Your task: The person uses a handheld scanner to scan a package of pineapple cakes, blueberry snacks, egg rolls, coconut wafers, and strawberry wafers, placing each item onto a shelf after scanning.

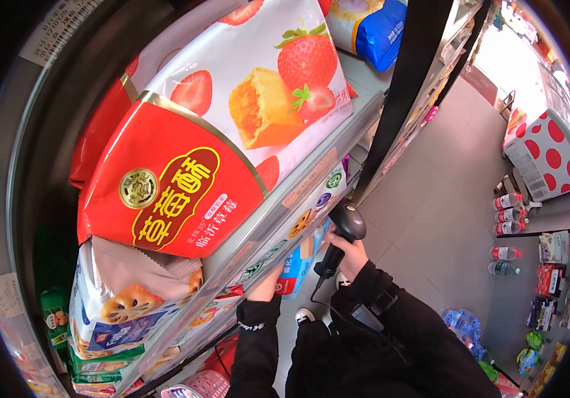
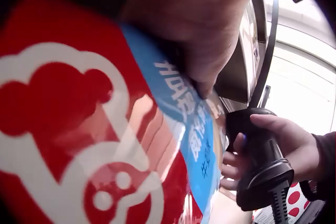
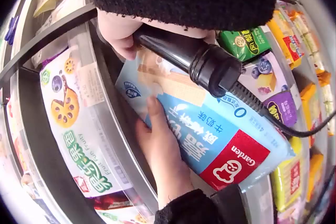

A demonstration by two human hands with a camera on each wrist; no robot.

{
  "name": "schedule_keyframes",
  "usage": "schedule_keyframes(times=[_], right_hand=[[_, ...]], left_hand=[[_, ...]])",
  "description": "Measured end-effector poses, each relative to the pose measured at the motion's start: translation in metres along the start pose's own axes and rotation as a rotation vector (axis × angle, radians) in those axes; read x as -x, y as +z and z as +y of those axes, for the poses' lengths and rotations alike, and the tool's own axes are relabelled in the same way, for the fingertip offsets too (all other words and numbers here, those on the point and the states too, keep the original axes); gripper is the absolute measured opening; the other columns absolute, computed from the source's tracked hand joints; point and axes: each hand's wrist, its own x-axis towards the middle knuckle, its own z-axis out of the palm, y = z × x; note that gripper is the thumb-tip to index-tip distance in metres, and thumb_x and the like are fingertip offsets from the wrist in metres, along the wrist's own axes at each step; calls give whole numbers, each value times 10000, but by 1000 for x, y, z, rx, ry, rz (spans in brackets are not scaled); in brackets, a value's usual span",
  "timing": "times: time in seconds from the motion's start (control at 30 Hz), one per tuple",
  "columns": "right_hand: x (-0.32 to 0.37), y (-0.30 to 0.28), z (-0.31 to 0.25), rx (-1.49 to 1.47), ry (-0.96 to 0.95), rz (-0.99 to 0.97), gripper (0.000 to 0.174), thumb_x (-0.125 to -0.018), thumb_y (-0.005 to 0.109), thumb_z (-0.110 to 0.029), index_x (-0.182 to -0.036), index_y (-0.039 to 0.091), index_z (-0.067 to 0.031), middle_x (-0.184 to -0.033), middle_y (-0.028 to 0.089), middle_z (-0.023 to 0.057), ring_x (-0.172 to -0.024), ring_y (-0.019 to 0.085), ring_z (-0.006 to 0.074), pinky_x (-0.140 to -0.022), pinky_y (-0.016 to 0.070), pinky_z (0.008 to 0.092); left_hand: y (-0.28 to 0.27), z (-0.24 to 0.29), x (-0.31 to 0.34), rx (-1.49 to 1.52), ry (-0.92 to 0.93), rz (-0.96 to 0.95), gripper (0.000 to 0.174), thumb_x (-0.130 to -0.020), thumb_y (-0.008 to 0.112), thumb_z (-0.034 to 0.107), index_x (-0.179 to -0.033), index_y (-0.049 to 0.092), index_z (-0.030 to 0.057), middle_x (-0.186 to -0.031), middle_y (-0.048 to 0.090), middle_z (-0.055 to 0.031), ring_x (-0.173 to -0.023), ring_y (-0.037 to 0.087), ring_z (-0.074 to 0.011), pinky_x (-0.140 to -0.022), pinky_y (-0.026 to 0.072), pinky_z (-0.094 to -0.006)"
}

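Right grip (image 1: 352, 257) on scanner (image 1: 347, 221), left grip (image 3: 164, 155) on packet (image 3: 212, 132) (mostly blue)

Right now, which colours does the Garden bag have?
The bag is mainly light blue and red, clearest in the right wrist view.

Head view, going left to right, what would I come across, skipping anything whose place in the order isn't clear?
Cookie bag, blue pack, scanner, dotted box.

The scanner (image 1: 349, 223) is smooth plastic, the packet (image 3: 214, 136) glossy film.
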Motion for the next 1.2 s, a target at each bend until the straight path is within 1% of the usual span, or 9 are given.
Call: schedule_keyframes(times=[0.17, 0.27, 0.33, 0.57, 0.8, 0.9, 1.03, 1.1, 1.2], right_hand=[[-1, 15, -4, -68, 92, 31, 220, -718, 601, -65, -910, 493, -61, -824, 495, 6, -805, 477, 121, -746, 372, 284], [-3, 23, -5, 0, -4, 87, 231, -723, 598, -65, -929, 495, -56, -863, 507, 10, -848, 478, 125, -783, 362, 286], [-4, 25, -6, 5, -2, 68, 236, -723, 594, -61, -937, 494, -52, -886, 512, 14, -871, 476, 129, -797, 356, 286], [-11, 28, -6, 12, 35, 57, 275, -738, 559, -60, -1003, 490, -37, -940, 519, 37, -900, 461, 155, -800, 359, 317], [-10, 28, -4, 35, 83, 32, 330, -732, 564, -65, -1045, 460, -49, -959, 518, 43, -908, 467, 160, -800, 364, 321], [-11, 30, -7, -3, 96, -8, 338, -731, 568, -70, -1050, 456, -54, -977, 515, 46, -924, 467, 167, -799, 366, 326], [-9, 34, -8, 0, 103, 43, 339, -732, 564, -71, -1052, 454, -55, -965, 521, 48, -924, 475, 171, -781, 378, 327], [-10, 34, -6, -4, 87, 37, 336, -732, 563, -70, -1049, 453, -56, -952, 524, 48, -906, 484, 171, -765, 388, 327], [-11, 32, -3, 21, 78, 97, 298, -731, 560, -71, -1013, 463, -54, -905, 527, 51, -827, 513, 168, -699, 419, 326]], left_hand=[[11, 8, -11, 43, -113, -54, 421, -798, 498, 313, -1146, 440, 83, -1185, 447, -80, -1096, 403, -233, -915, 299, -314], [31, 1, -17, -20, 176, 249, 387, -796, 485, 327, -1114, 481, 106, -1097, 501, -114, -994, 479, -266, -806, 383, -374], [37, -4, -18, 90, 52, 158, 442, -807, 472, 343, -1165, 424, 87, -1218, 412, -92, -1121, 373, -250, -931, 274, -335], [40, -8, -19, 245, -126, 109, 530, -837, 340, 445, -1231, 336, 91, -1290, 316, -97, -1194, 273, -238, -981, 192, -329], [51, -25, -21, 176, -43, 248, 440, -811, 450, 403, -1144, 461, 115, -1165, 457, -115, -1091, 399, -262, -906, 292, -387], [41, -16, -24, -52, 159, 249, 392, -790, 492, 371, -1077, 513, 104, -1052, 527, -111, -982, 475, -285, -836, 344, -414], [18, 19, -15, -108, 112, 41, 330, -795, 490, 298, -1004, 530, 44, -984, 544, -161, -869, 517, -333, -751, 399, -384], [28, 3, 14, -321, 114, 357, 325, -782, 515, 286, -976, 541, 26, -918, 553, -190, -830, 523, -353, -728, 403, -403], [15, 16, 57, -160, -94, 451, 354, -751, 576, 222, -1001, 513, -20, -994, 519, -227, -918, 499, -356, -803, 372, -423]])
